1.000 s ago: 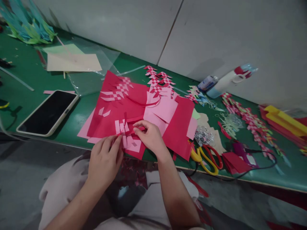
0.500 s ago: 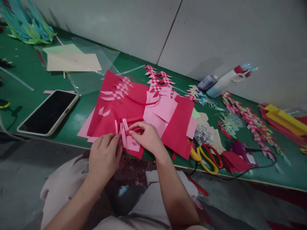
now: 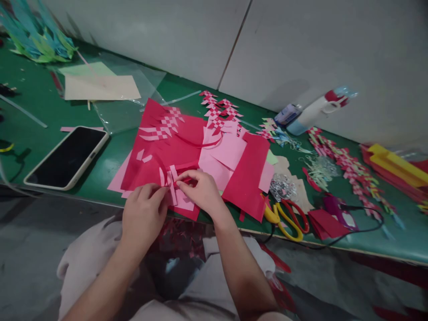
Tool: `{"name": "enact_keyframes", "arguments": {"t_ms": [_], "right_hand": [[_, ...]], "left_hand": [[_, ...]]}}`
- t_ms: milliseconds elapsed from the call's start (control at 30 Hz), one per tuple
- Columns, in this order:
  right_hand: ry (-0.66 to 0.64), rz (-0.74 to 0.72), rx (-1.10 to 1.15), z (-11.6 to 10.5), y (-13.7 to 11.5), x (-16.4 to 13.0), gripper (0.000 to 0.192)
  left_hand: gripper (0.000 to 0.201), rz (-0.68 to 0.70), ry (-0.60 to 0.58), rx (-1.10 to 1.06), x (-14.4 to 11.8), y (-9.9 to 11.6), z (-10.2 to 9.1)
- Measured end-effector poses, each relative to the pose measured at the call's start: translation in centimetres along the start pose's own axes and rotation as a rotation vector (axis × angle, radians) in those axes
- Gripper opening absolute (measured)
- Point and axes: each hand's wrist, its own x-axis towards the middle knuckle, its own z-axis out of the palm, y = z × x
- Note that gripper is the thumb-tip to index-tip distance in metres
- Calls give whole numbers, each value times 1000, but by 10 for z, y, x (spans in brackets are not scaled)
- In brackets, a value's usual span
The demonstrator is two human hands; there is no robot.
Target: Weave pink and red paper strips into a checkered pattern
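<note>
Woven red-and-pink paper piece under both your hands, at the near edge of the green table.

Your right hand pinches a red strip — now drawn further left across the pink strips than a second ago, so the weave has advanced one crossing. Your left hand has fingertips pressed on the piece's left edge, pinning it. Right of the piece lie the scissors; left of it, the phone.
</note>
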Motion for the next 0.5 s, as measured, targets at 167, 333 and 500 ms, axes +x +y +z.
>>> {"name": "enact_keyframes", "arguments": {"t_ms": [167,333,500], "right_hand": [[47,19,-9,2,5,2,12],[51,29,2,2,5,4,12],[35,28,55,4,9,6,11]], "left_hand": [[25,10,19,-46,-1,-1,-1],[23,0,33,-56,-2,-2,-2],[23,-2,47,-66,-3,-4,-1]]}}
